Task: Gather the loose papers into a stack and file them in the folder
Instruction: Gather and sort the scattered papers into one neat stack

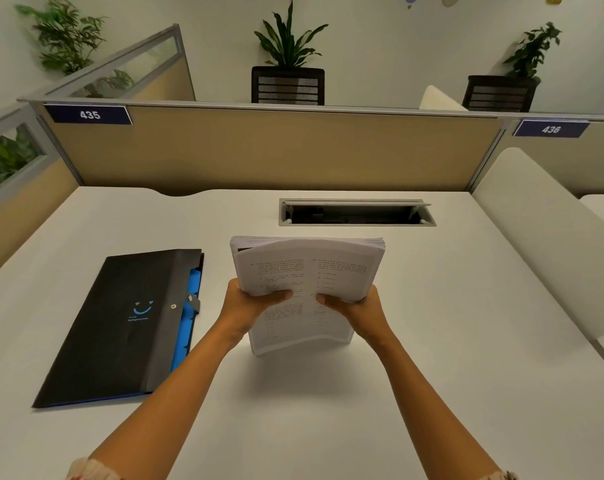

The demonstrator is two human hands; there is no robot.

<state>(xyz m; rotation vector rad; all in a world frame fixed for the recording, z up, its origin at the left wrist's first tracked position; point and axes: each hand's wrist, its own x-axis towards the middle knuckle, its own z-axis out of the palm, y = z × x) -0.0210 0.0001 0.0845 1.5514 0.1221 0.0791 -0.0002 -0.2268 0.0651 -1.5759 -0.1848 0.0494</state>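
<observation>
At nine o'clock on the worktop (328, 410) lies the black expanding folder (120, 327), flap snapped shut, blue pockets showing along its right edge. The left hand (248, 303) and right hand (359, 306), fingers curled tight round either side, hold the thick stack of printed papers (304, 271) upright at centre, its lower edge apparently on the worktop. Squaring the stack seems the step in hand; next, the folder needs unsnapping.
</observation>
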